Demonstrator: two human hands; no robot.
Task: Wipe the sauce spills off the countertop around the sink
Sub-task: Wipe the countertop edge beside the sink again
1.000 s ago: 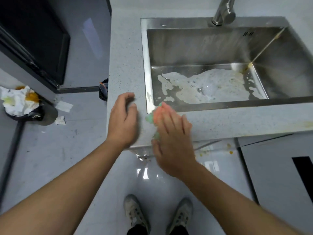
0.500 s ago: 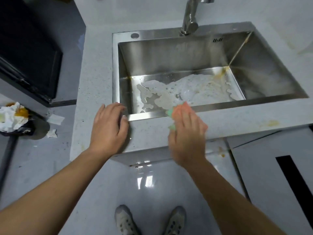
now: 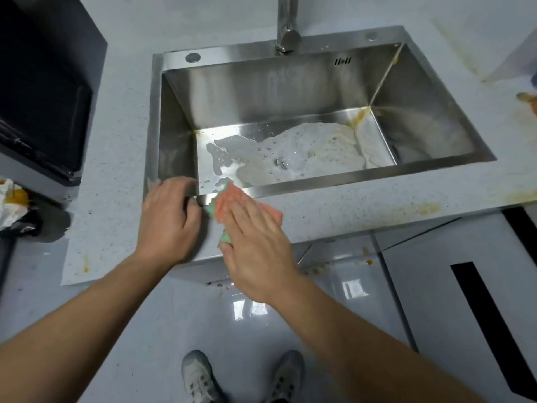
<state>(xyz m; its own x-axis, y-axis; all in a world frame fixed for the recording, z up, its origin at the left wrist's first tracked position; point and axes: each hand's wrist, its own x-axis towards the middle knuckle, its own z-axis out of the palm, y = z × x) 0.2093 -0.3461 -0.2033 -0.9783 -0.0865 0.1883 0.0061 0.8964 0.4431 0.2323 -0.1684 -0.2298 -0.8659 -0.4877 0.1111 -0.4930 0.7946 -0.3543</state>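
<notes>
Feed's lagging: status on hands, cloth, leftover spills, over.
Right hand flat on cloth at sink front rim. Left hand rests at sink corner, holding nothing. Sauce stain on countertop farther right, unwiped.

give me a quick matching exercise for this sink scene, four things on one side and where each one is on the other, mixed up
Things
1. cloth
2. faucet
3. foam
4. sauce stain

Places
a. on the floor of the sink
b. at the sink's back rim
c. under the right hand
d. on the countertop, right of the cloth, near the front edge

Pairs: 1-c, 2-b, 3-a, 4-d
</notes>
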